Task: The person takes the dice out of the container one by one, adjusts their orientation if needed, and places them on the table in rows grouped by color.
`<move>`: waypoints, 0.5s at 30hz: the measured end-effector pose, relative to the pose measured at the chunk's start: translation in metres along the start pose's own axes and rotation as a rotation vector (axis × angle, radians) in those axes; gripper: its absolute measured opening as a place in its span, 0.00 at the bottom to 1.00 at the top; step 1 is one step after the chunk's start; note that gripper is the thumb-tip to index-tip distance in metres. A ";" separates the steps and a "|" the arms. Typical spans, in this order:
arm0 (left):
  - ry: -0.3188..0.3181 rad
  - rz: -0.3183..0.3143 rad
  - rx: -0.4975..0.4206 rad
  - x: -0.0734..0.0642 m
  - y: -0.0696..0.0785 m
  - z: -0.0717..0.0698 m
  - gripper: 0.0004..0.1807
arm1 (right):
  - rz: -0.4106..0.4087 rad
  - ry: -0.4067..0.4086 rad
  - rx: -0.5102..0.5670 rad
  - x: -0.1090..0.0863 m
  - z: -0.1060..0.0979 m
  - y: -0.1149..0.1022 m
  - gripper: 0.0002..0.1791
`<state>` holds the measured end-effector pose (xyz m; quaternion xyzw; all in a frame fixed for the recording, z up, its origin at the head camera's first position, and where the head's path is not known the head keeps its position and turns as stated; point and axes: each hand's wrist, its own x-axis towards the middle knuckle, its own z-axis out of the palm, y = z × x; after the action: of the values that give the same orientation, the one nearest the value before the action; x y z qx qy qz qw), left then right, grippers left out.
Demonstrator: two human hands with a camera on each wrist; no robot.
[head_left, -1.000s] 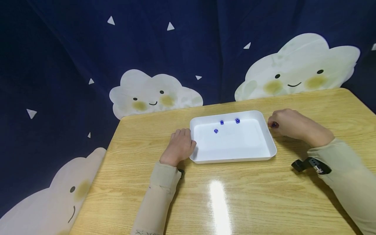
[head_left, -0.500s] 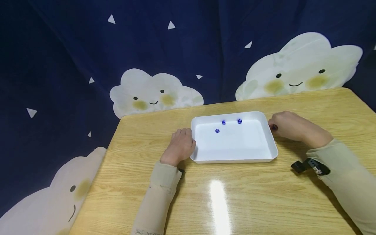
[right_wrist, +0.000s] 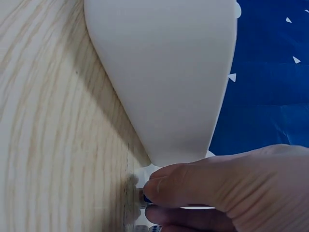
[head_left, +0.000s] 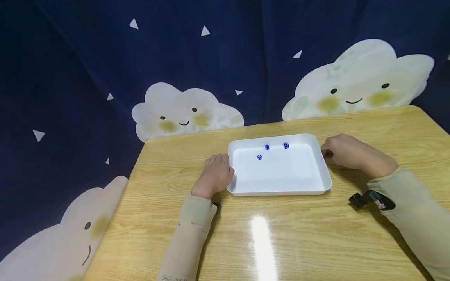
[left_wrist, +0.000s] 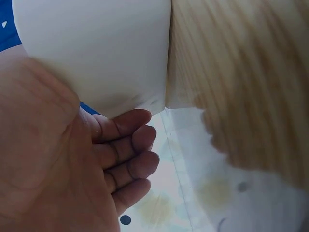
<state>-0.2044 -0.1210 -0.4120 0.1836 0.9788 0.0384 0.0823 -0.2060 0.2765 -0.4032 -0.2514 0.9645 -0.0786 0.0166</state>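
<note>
A shallow white tray lies on the table in the head view. Inside it are 3 blue dice, one at the back right, one beside it at the back and one nearer the left. My left hand grips the tray's left wall, thumb at the rim and fingers bent against the outside. Just beyond the right wall, my right hand pinches a small dark blue die low over the tabletop. In the right wrist view the thumb mostly covers it, and another dotted die shows below the fingers.
The wooden table stretches around the tray. Behind it hangs a dark blue curtain with white triangles and smiling clouds. A black wrist camera sits on the right sleeve.
My right hand has dropped slightly and come a little nearer to the tray. The left hand keeps its grip, and the dice in the tray look unmoved.
</note>
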 end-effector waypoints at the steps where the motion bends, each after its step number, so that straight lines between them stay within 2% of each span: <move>1: 0.002 0.000 -0.001 0.000 0.000 0.000 0.17 | -0.001 -0.002 -0.001 0.000 0.000 0.000 0.14; 15: 0.016 0.003 -0.003 -0.001 0.001 -0.001 0.17 | 0.008 0.011 0.008 -0.001 -0.005 -0.002 0.09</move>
<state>-0.2033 -0.1209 -0.4107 0.1848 0.9790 0.0415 0.0748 -0.2046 0.2765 -0.3976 -0.2473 0.9652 -0.0839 0.0128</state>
